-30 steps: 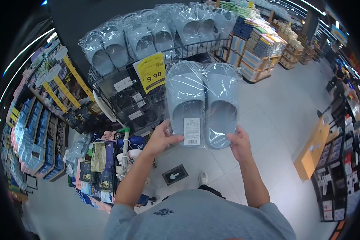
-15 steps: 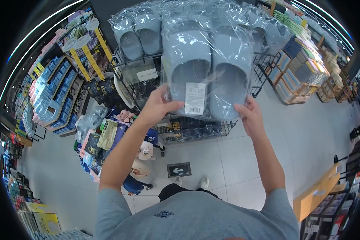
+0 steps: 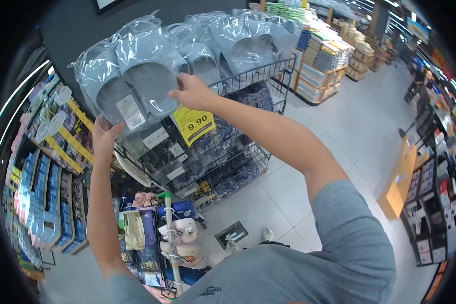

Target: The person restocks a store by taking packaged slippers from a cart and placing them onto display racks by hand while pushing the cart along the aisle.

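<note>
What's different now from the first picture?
The slippers moved from right of the yellow sign to its left, by the left end of the rack. The left hand and right hand both still hold them. The sign stayed on the rack.

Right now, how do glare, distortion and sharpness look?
Head view: bright glare streaks the bagged slippers; head view: wide-lens distortion bows the outer scene, corners black; head view: the yellow price sign's 9.90 reads clearly, the white label's fine print doesn't.
</note>
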Tool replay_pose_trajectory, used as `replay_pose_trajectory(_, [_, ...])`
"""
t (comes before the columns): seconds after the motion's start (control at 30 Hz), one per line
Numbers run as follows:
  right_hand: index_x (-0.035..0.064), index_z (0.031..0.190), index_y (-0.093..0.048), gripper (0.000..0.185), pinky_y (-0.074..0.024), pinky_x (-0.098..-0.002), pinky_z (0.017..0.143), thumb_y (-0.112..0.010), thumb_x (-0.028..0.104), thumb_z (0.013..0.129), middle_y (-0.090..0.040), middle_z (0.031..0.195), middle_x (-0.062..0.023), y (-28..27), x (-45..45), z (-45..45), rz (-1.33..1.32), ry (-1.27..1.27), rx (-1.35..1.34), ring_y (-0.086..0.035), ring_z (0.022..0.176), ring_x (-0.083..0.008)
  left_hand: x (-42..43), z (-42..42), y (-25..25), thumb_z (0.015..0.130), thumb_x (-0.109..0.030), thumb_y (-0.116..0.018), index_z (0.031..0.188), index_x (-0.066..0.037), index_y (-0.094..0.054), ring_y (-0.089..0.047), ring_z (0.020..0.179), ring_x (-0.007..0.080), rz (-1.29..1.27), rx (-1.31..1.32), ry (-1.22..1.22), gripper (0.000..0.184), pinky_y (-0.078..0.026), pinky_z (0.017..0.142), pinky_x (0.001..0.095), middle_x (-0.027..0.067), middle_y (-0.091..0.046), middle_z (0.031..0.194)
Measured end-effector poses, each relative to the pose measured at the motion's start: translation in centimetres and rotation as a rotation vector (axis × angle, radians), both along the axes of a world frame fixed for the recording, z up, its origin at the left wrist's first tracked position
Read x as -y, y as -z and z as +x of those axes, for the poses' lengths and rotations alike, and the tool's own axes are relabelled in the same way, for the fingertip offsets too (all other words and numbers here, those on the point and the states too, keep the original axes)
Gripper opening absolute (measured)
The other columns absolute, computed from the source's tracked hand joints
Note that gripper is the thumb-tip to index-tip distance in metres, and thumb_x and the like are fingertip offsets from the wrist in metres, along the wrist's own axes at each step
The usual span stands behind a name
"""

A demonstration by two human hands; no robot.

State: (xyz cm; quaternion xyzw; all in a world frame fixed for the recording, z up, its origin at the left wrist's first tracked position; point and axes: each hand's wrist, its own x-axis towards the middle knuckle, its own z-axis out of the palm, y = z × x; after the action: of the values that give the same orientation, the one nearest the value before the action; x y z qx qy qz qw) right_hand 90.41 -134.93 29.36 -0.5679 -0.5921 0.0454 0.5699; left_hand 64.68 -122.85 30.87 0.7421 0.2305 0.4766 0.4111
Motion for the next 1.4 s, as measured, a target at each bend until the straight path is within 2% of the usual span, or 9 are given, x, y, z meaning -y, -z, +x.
replay_pose_trajectory(0.2, [-0.0060,0.095,-0.057,0.036,-0.0463,-0.0404,0.074,-0.067,0.023,0.077,-0.063,0.090,-0.0225,-0.2,-5.8,-2.7,-0.058,0.170,0.127,-0.061,0.086,-0.0353,-5.3,-1.7,0.8,0.069,-0.006,-0.072,0.105,0.007,-0.053,-0.059,0.087,0.0186,0.163,-0.157,-0.241,0.043,-0.044,0.079,0.0288,0.0113,-0.063,0.096])
replay_pose_trajectory(0.27, [-0.0069,0.108,-0.053,0.043,-0.0446,-0.0433,0.088,-0.065,0.022,0.078,-0.060,0.106,-0.0280,-0.3,-6.7,-3.6,-0.171,0.196,0.105,-0.056,0.105,-0.0406,-6.8,-2.0,1.3,0.068,-0.007,-0.073,0.104,0.007,-0.053,-0.059,0.084,0.0183,0.173,-0.125,-0.239,0.043,-0.044,0.078,0.0288,0.0104,-0.063,0.093])
replay_pose_trajectory(0.43, [-0.0063,0.108,-0.053,0.043,-0.0444,-0.0435,0.089,-0.066,0.022,0.077,-0.059,0.107,-0.0290,1.2,-8.9,-4.2,-0.189,0.240,0.072,-0.055,0.106,-0.0419,-10.4,-2.1,5.4,0.068,-0.014,-0.075,0.102,0.009,-0.054,-0.057,0.082,0.0174,0.176,-0.009,-0.202,0.046,-0.045,0.074,0.0287,0.0106,-0.062,0.091])
replay_pose_trajectory(0.6, [-0.0066,0.116,-0.050,0.055,-0.0439,-0.0418,0.091,-0.068,0.025,0.074,-0.058,0.111,-0.0275,2.1,-10.3,-3.3,-0.287,0.274,0.109,-0.055,0.108,-0.0398,-9.4,-1.3,5.9,0.076,-0.032,-0.072,0.115,0.010,-0.053,-0.059,0.090,0.0229,0.235,0.073,-0.292,0.060,-0.045,0.080,0.0317,0.0182,-0.063,0.100])
replay_pose_trajectory(0.73, [-0.0062,0.122,-0.047,0.063,-0.0432,-0.0409,0.092,-0.068,0.025,0.072,-0.058,0.114,-0.0259,2.8,-10.2,-3.5,-0.255,0.300,0.114,-0.055,0.109,-0.0380,-8.5,-0.5,5.8,0.078,-0.026,-0.070,0.127,0.008,-0.044,-0.056,0.107,0.0276,0.206,0.124,-0.281,0.065,-0.042,0.091,0.0326,0.0217,-0.057,0.117])
replay_pose_trajectory(0.9, [-0.0012,0.134,-0.039,0.077,-0.0469,-0.0363,0.083,-0.072,0.024,0.069,-0.061,0.105,-0.0210,4.0,-10.5,-3.1,-0.076,0.333,0.112,-0.061,0.095,-0.0301,-7.7,-0.1,6.3,0.077,-0.014,-0.069,0.140,0.004,-0.024,-0.039,0.128,0.0313,0.348,0.153,-0.318,0.079,-0.032,0.104,0.0348,0.0235,-0.038,0.138])
replay_pose_trajectory(1.1, [0.0139,0.142,-0.032,0.082,-0.0469,-0.0374,0.080,-0.069,0.021,0.069,-0.059,0.104,-0.0196,4.4,-9.7,-4.3,0.068,0.390,0.223,-0.059,0.087,-0.0297,-7.5,-0.3,6.4,0.075,-0.016,-0.074,0.141,0.001,-0.025,-0.038,0.128,0.0323,0.519,0.139,-0.388,0.084,-0.034,0.104,0.0365,0.0218,-0.034,0.140])
replay_pose_trajectory(1.23, [0.0149,0.142,-0.032,0.081,-0.0465,-0.0382,0.081,-0.067,0.025,0.071,-0.059,0.104,-0.0188,4.9,-10.1,-3.8,0.119,0.417,0.382,-0.058,0.086,-0.0306,-7.8,-0.2,6.6,0.074,-0.019,-0.075,0.141,0.000,-0.026,-0.037,0.128,0.0326,0.597,0.136,-0.401,0.085,-0.034,0.104,0.0366,0.0214,-0.035,0.139])
replay_pose_trajectory(1.4, [0.0040,0.139,-0.035,0.080,-0.0446,-0.0384,0.088,-0.066,0.035,0.072,-0.057,0.114,-0.0234,3.7,-9.1,-3.6,-0.216,0.338,0.369,-0.057,0.101,-0.0351,-7.4,-0.2,6.5,0.075,-0.021,-0.075,0.136,-0.001,-0.035,-0.044,0.120,0.0324,0.570,0.134,-0.416,0.076,-0.038,0.098,0.0375,0.0191,-0.043,0.131])
